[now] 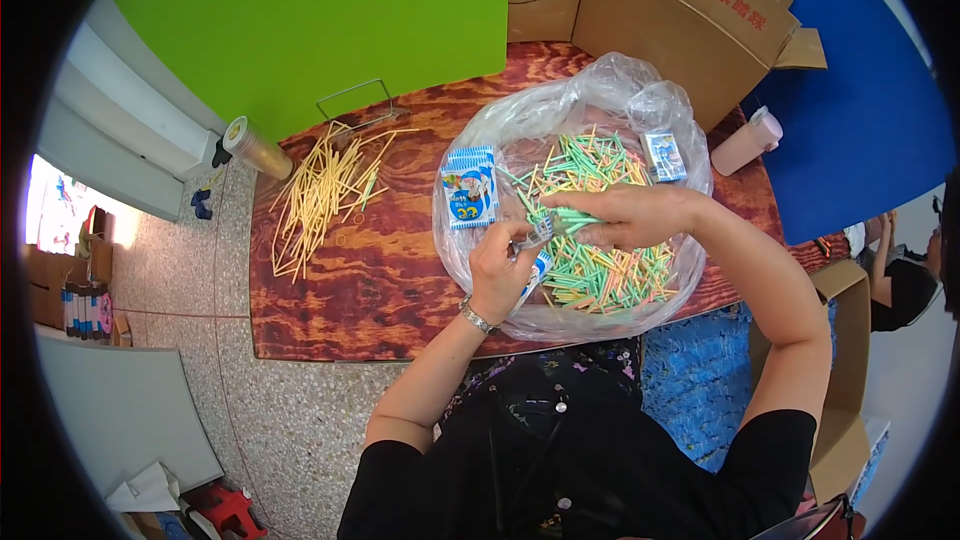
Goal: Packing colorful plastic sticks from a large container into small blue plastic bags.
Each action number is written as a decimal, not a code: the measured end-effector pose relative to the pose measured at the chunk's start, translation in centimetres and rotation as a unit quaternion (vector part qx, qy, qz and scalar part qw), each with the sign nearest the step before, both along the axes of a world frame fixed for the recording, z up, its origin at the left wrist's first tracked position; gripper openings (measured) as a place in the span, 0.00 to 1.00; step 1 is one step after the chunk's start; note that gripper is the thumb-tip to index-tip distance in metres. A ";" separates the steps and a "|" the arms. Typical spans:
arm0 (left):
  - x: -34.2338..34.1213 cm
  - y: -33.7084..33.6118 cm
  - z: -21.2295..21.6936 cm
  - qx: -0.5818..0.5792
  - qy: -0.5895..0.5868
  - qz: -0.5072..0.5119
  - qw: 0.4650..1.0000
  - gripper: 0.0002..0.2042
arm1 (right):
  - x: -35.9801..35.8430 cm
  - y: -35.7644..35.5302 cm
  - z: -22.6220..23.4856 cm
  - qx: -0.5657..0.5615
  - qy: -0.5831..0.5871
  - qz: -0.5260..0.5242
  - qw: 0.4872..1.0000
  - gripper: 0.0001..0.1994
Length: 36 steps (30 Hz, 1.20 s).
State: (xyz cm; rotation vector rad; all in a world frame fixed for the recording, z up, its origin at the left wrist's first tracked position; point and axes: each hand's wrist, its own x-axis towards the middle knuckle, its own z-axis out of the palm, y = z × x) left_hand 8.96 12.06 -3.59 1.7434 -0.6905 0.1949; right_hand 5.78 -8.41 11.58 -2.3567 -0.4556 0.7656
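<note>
My left hand (497, 275), with a metal watch on the wrist, pinches a small clear-and-blue packet (541, 233). Right beside it my right hand (640, 217) has its fingers closed round a few short green sticks (568, 221), whose ends are at the packet. Under both hands a heap of short green, yellow and pink sticks (610, 275) lies in a spread-out clear plastic bag (690, 270). A stack of blue-and-white packets (470, 187) rests on the bag's left side. One more blue-and-white packet (664, 157) lies at its far right. A blue-and-white piece (537, 270) shows partly beneath my left hand.
Long yellow sticks (325, 195) lie loose at the table's left, near a wire stand (355, 105) and a clear jar (257, 148). A pink bottle (747, 142) stands right of the bag. Cardboard (680, 25) rises behind. Another person's arm (882, 258) shows far right.
</note>
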 end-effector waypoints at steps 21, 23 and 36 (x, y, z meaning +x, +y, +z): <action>0.3 0.7 1.1 -0.002 -0.154 0.004 0.988 0.13 | 2.6 0.0 1.7 -0.099 0.194 0.033 0.975 0.29; 0.2 0.6 1.1 -0.001 -0.157 0.008 0.988 0.13 | 2.7 0.0 1.6 -0.096 0.218 0.011 0.971 0.28; -0.5 -0.1 1.0 0.026 -0.105 0.020 0.994 0.12 | 0.4 3.5 1.3 -0.314 -0.103 0.057 0.942 0.23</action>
